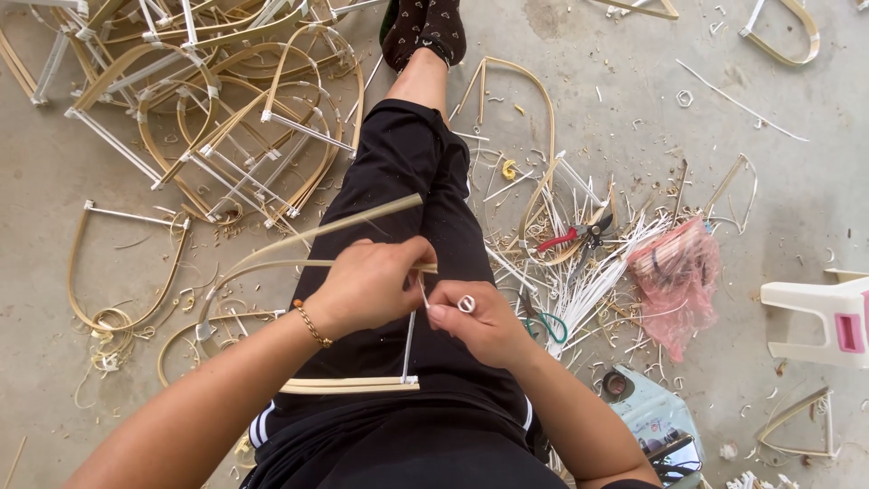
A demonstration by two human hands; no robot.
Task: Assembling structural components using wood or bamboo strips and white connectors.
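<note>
From where I stand, the fingertips of the left hand (367, 285) are hidden behind the knuckles; it is closed around a bent bamboo strip (319, 231) held over the lap. The right hand (482, 319) pinches a thin white strip (466, 303), looped at the fingertips, just beside the left hand. A white stick (409, 344) runs down from the hands to a flat bamboo piece (348, 386) lying on the black trousers (407, 208). At the lower right, a pale blue object (656, 418) is cut off by the edge. To the right lie red-handled pliers (579, 235), loose white strips (588, 281) and a pink plastic bag (677, 276). Finished bamboo frames (217, 100) are piled at the upper left. A white plastic stool (819, 312) stands on the grey concrete floor (797, 190).
</note>
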